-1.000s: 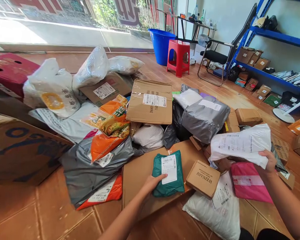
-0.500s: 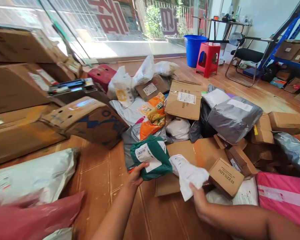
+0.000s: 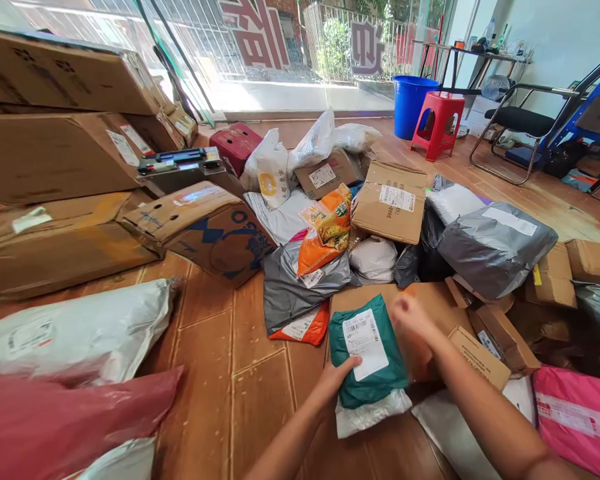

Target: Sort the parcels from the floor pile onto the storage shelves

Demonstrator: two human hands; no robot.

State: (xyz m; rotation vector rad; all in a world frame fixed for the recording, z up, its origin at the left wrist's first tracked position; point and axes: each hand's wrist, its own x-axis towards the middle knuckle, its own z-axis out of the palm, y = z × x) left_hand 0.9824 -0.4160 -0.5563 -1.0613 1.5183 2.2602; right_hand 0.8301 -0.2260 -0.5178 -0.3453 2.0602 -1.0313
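My left hand grips a dark green mailer bag with a white printed label, its thumb pressed on the label. From under the green bag's near edge sticks out a white plastic package; whether my fingers hold it too is hidden. My right hand hovers just beyond the green bag's right edge, over a large brown carton. Its fingers look bent but are smeared by motion, and I see nothing in them. A small brown box sits near my right forearm.
Grey and orange mailer bags and a carton pile up ahead. Large cartons stack at left, with white and red bags nearer. A pink parcel lies right; a red stool stands behind.
The green bag has moved right and nearer in my left hand. My right hand has moved away and up from the white package, which seems now to lie under the green bag.
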